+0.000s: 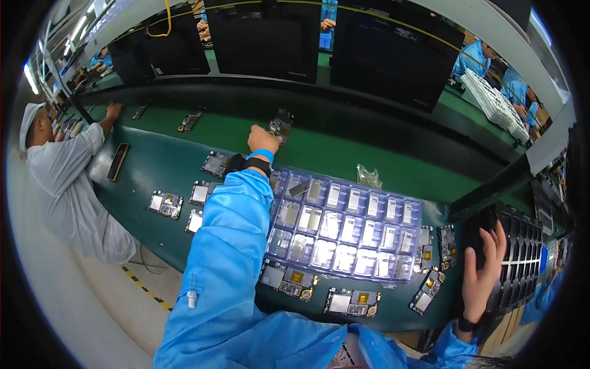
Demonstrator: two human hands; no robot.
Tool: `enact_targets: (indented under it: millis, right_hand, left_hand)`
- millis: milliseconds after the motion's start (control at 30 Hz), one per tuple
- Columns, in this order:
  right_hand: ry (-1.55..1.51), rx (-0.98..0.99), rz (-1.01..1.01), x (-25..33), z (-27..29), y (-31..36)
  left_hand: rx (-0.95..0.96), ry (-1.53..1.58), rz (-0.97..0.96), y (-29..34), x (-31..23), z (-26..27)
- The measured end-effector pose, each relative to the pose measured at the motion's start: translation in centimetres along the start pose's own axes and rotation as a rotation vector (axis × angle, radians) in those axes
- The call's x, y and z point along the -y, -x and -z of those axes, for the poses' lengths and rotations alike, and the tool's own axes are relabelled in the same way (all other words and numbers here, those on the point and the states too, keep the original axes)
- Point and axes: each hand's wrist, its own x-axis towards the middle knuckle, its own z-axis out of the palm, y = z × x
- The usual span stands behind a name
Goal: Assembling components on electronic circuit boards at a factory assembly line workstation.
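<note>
"Since the head view is all I get from out here, tell me first where the left hand is and what it has."

"I see the left hand (262, 140) above the middle of the frame, slightly left of centre, its fingers drawn in narrow on a circuit board (282, 123). The board is at the hand's upper right, over the green strip (356, 154) that crosses the upper frame."

"Which way does it point?"

"Steeply up the frame. Its long axis runs close to vertical, the far end leaning a little right, toward the black panels (264, 49) along the top; the near end is by the fingers. Whether it rests on the strip or is lifted, I can't tell from my feed."

"And the right hand?"

"My right hand reading: the right hand (482, 277) is spread wide at the right of the frame, fingers upward, beside a black tray (519, 237). I can't tell whether they touch."

"What do you have between them?"

"A clear compartment tray (399, 197) with silver pieces, right of centre. Below its lower left corner lies a second board (289, 280), long axis dipping rightward; a third board (352, 302) lies nearly level at lower centre, and a fourth board (427, 290) slants up to the right at lower right."

"Anyone else?"

"A co-worker (74, 166) in white, at the left edge."
</note>
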Motion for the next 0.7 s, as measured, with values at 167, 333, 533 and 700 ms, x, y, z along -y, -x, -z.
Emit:
enact_targets:
  millis: [167,333,533,700]
  right_hand:
    - [-0.368,0.222,0.137,4.9,-4.0,-2.9]
    - [-0.481,0.497,0.259,7.9,-11.9,-2.6]
    - [-0.404,0.455,0.286,12.3,-18.4,-3.0]
    - [-0.349,0.325,0.075,17.8,-22.3,-4.9]
  left_hand:
    - [-0.303,0.51,-0.309,0.0,0.7,2.9]
    - [0.214,1.182,-0.161,6.0,-2.4,13.7]
    - [0.475,1.391,-0.187,14.4,2.0,24.7]
    - [0.473,1.591,0.012,19.0,7.0,28.5]
